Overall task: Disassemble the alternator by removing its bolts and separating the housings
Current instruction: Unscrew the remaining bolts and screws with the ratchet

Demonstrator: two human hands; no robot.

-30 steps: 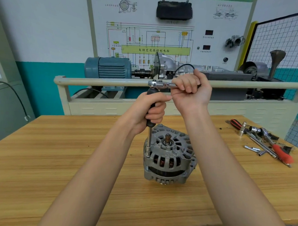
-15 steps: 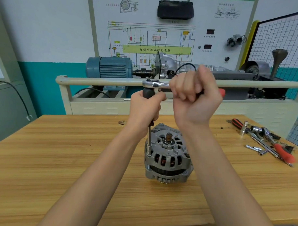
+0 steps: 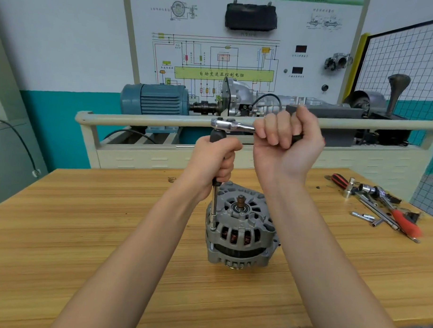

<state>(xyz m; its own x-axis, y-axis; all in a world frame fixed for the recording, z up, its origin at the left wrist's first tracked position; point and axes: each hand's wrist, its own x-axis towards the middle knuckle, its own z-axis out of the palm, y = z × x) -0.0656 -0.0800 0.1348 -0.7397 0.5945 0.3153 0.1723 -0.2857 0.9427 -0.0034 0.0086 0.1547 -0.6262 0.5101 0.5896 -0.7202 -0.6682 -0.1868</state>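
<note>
A grey alternator [image 3: 241, 234] stands upright on the wooden table [image 3: 85, 245], its shaft pointing up. A long extension bar [image 3: 214, 208] rises straight from a bolt at the alternator's left rim. My left hand [image 3: 214, 161] grips the black upper part of that bar. On top of the bar sits a chrome ratchet [image 3: 230, 126], lying level and pointing right. My right hand [image 3: 286, 144] is wrapped round the ratchet's handle, palm towards me.
Loose tools [image 3: 381, 206] lie at the table's right: a ratchet, sockets, bars and red-handled pieces. Behind the table a rail [image 3: 143, 119] fronts a training rig with a blue motor [image 3: 155, 99] and a wiring board. A mesh panel [image 3: 405, 57] stands at the right.
My right hand has swung the ratchet handle to the right and rolled palm-up. The alternator turned slightly on the table. My left hand kept its grip on the bar.
</note>
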